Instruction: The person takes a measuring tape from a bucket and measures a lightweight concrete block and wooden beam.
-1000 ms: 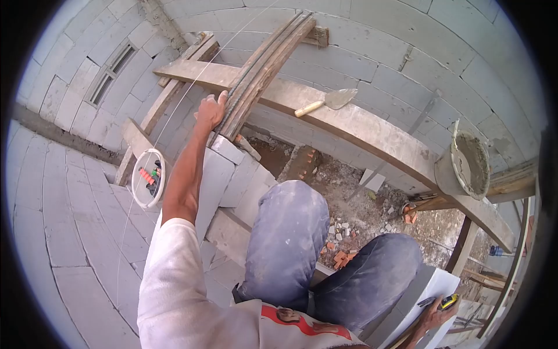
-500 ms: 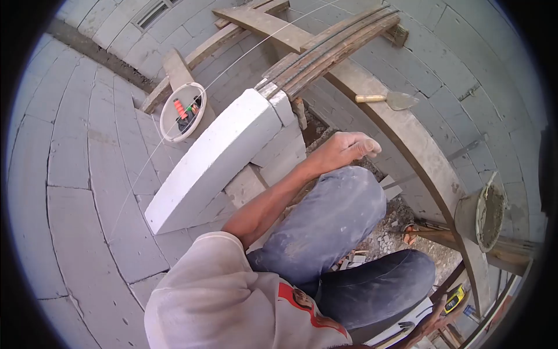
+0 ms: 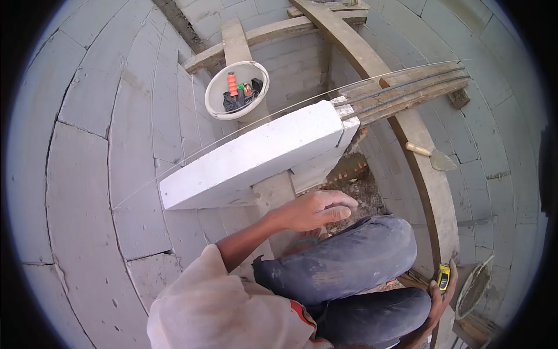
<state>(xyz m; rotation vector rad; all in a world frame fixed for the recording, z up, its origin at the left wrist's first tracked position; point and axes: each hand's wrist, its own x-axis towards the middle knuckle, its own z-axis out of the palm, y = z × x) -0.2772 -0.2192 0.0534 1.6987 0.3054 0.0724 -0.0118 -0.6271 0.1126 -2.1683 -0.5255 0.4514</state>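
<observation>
My left hand hangs in the air above my raised knee, its fingers loosely spread and nothing between them. Beyond it lies a long white block on top of the block wall, with a thin string stretched close by. At the lower right my right hand is closed around a yellow and black tape measure, beside the wooden plank. Steel bars rest on a timber form that adjoins the white block's far end.
A white bucket with tools stands behind the block. On the long plank lies a trowel. A mortar bucket is at the lower right. Rubble covers the ground below.
My left hand has left the steel bars and come back over my knee. My right hand still holds the tape measure and appears farther up in view. The view has turned left.
</observation>
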